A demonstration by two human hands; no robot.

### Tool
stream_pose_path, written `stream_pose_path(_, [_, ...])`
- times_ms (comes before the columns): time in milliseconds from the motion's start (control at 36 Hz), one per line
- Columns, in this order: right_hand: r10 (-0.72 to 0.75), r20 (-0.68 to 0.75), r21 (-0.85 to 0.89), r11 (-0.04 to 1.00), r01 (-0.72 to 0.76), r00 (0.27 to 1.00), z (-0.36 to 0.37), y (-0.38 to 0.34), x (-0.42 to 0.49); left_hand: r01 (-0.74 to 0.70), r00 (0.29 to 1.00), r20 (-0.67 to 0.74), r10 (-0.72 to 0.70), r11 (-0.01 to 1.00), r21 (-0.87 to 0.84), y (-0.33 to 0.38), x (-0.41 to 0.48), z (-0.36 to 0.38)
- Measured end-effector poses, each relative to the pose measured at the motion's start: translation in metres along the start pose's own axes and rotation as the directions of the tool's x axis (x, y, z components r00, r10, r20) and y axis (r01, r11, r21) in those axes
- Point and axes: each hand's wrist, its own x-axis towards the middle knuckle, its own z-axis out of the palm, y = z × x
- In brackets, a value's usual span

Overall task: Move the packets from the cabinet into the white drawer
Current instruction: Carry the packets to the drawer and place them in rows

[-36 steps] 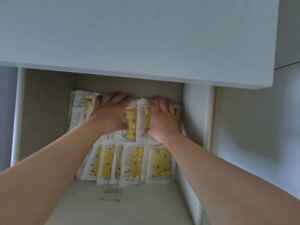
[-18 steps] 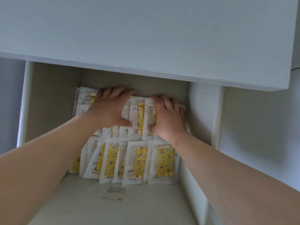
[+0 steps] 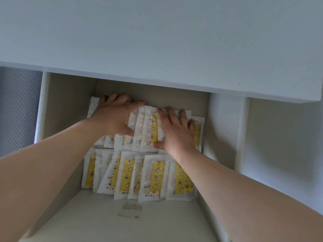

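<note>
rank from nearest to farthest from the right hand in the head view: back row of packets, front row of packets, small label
1. back row of packets: under the right hand, touching it.
2. front row of packets: next row toward the camera.
3. small label: alone, in front of both rows.

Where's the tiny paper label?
Head view, lower middle: the tiny label lies on the compartment floor, just in front of the nearer packet row.
</note>
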Motion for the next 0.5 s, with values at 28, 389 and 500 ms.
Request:
stream_pose_path(28, [-0.003,0.002,0.001,1.000,0.003,1.000,0.000,-0.001,0.001,0.011,1.000,0.003,-0.011,1.000,-0.002,0.000,-0.001,0.000])
stream_pose_path(389, [0.045,-0.004,-0.004,0.999,-0.045,0.999,-0.002,0.013,-0.007,0.031,1.000,0.006,-0.031,0.999,-0.026,-0.006,-0.014,0.008])
stream_pose_path(500, [0.067,-0.007,0.002,0.998,-0.067,0.998,-0.003,0.013,-0.008,0.024,1.000,-0.017,-0.025,0.999,-0.021,-0.005,-0.013,0.009])
